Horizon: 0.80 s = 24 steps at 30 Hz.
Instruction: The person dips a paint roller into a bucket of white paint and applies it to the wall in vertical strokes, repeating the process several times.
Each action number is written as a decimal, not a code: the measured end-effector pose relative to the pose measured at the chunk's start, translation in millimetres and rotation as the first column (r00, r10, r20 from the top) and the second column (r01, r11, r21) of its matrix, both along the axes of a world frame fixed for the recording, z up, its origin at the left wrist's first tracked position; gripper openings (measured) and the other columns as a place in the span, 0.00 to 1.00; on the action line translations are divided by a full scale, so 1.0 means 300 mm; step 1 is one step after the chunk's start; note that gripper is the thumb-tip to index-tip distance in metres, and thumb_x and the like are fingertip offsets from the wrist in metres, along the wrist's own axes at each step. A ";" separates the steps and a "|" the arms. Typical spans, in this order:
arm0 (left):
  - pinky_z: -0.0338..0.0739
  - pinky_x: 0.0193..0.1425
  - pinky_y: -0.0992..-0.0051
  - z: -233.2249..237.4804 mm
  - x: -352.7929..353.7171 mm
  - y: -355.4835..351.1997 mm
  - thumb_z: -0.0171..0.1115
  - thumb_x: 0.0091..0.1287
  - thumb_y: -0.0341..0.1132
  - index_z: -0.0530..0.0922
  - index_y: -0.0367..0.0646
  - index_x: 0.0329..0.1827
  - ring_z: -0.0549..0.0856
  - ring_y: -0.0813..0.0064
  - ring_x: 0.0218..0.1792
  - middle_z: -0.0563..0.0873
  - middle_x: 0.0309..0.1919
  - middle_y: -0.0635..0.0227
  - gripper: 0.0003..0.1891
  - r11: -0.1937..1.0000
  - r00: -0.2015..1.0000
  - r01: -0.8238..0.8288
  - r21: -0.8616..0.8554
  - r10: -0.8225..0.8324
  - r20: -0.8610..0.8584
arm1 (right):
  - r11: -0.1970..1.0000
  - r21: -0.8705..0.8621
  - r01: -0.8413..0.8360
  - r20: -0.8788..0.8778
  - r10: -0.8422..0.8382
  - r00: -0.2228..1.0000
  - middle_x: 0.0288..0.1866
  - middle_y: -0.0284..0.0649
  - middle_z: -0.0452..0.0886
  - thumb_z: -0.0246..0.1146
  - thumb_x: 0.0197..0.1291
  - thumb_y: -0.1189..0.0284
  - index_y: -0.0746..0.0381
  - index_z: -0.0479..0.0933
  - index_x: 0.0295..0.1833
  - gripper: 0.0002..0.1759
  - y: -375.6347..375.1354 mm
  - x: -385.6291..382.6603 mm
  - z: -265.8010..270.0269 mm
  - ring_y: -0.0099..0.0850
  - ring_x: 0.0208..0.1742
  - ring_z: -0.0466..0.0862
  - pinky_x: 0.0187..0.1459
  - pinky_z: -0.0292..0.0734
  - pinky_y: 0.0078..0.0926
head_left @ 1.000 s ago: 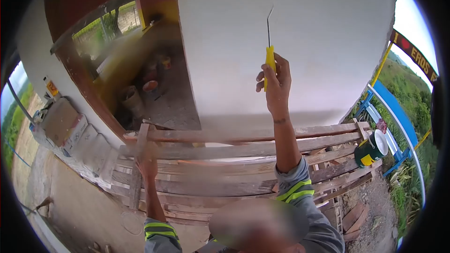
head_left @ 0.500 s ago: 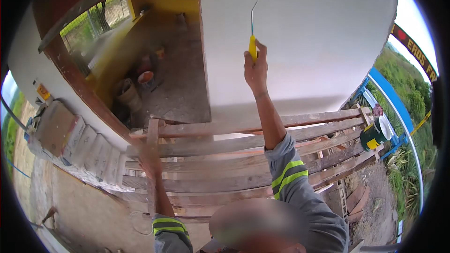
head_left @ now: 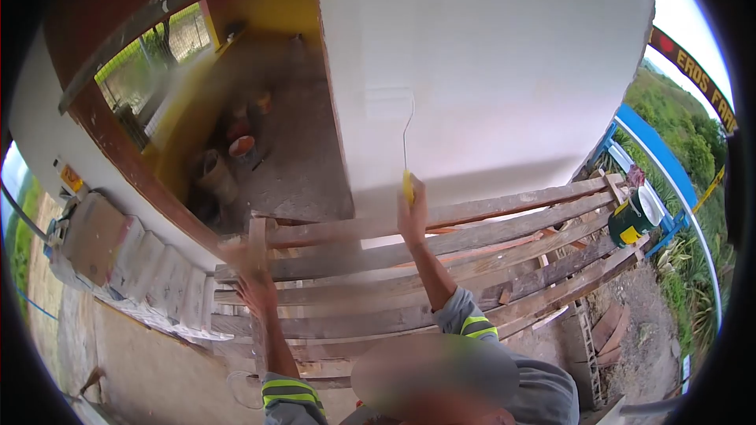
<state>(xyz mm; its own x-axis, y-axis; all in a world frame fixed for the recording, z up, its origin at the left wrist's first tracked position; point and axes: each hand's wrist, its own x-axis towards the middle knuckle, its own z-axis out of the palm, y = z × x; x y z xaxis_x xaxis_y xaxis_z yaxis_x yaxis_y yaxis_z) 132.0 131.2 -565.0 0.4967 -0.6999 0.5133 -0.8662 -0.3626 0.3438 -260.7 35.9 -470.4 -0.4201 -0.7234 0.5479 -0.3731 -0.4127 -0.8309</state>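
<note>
A paint roller (head_left: 405, 142) with a yellow handle and a thin metal frame is held in my right hand (head_left: 412, 216), its fingers wrapped round the handle. Its white roller head (head_left: 388, 95) lies against the white wall (head_left: 480, 55) and is hard to tell from it. Lower left, my left hand (head_left: 253, 279) is at the upright wooden board at the left end of the scaffold planks (head_left: 354, 267). Blur covers part of it; some fingers look spread, and whether they grip the board is unclear.
A doorway left of the wall shows buckets (head_left: 242, 146) on the floor inside. Stacked bags (head_left: 150, 260) stand at the left, with a bottle (head_left: 71, 179) near them. A green paint bucket (head_left: 635, 216) sits at the planks' right end. Below the planks is rubble.
My right hand has moved down with the roller, and the roller head is lower on the wall. My left hand stays near the upright board. The view has shifted slightly.
</note>
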 end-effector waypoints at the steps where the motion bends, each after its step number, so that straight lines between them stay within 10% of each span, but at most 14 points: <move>1: 0.68 0.62 0.49 0.014 -0.004 0.000 0.63 0.66 0.46 0.73 0.43 0.61 0.77 0.47 0.57 0.82 0.54 0.53 0.24 1.000 1.000 0.009 0.017 -0.008 -0.017 | 0.999 -0.051 0.007 0.012 -0.007 1.000 0.48 0.49 0.77 0.58 0.71 0.73 0.66 0.68 0.69 0.22 -0.011 0.012 0.108 0.37 0.46 0.79 0.51 0.75 0.36; 6: 0.69 0.61 0.51 0.048 -0.023 0.011 0.64 0.64 0.46 0.73 0.41 0.61 0.78 0.48 0.56 0.82 0.52 0.52 0.26 0.999 0.998 0.034 0.005 -0.034 -0.058 | 0.986 -0.165 -0.030 0.028 0.035 0.999 0.29 0.43 0.75 0.57 0.71 0.74 0.66 0.66 0.68 0.22 -0.120 -0.018 0.585 0.31 0.28 0.76 0.33 0.73 0.33; 12: 0.69 0.61 0.52 0.050 -0.029 0.011 0.64 0.63 0.44 0.73 0.42 0.61 0.78 0.48 0.54 0.82 0.51 0.52 0.26 0.999 0.998 0.025 -0.025 -0.026 -0.048 | 0.953 -0.302 -0.023 -0.100 -0.007 0.995 0.32 0.48 0.80 0.57 0.70 0.71 0.65 0.66 0.66 0.21 -0.250 -0.069 1.016 0.38 0.32 0.83 0.38 0.77 0.42; 15: 0.69 0.61 0.52 0.047 -0.024 0.010 0.64 0.62 0.43 0.74 0.40 0.60 0.78 0.48 0.54 0.82 0.51 0.51 0.26 1.000 0.999 0.020 -0.022 -0.021 -0.047 | 0.966 -0.251 -0.059 -0.051 0.047 0.998 0.37 0.38 0.77 0.60 0.70 0.67 0.61 0.65 0.70 0.26 -0.257 -0.060 1.190 0.23 0.27 0.75 0.27 0.74 0.27; 19: 0.68 0.62 0.51 0.057 -0.036 0.020 0.64 0.62 0.43 0.74 0.40 0.60 0.78 0.48 0.54 0.82 0.51 0.52 0.25 0.999 0.998 0.027 -0.039 -0.029 -0.061 | 0.922 -0.355 -0.153 -0.013 0.159 0.987 0.40 0.37 0.77 0.60 0.70 0.67 0.63 0.65 0.70 0.26 -0.288 -0.063 1.248 0.19 0.24 0.73 0.21 0.71 0.21; 24: 0.67 0.63 0.50 0.023 -0.022 0.008 0.65 0.63 0.43 0.74 0.44 0.59 0.78 0.49 0.56 0.83 0.52 0.56 0.23 0.998 0.999 0.016 -0.061 -0.018 -0.041 | 0.982 -0.180 -0.051 -0.030 0.046 0.998 0.34 0.44 0.80 0.58 0.72 0.70 0.62 0.65 0.69 0.23 -0.247 -0.036 1.093 0.36 0.32 0.80 0.40 0.77 0.37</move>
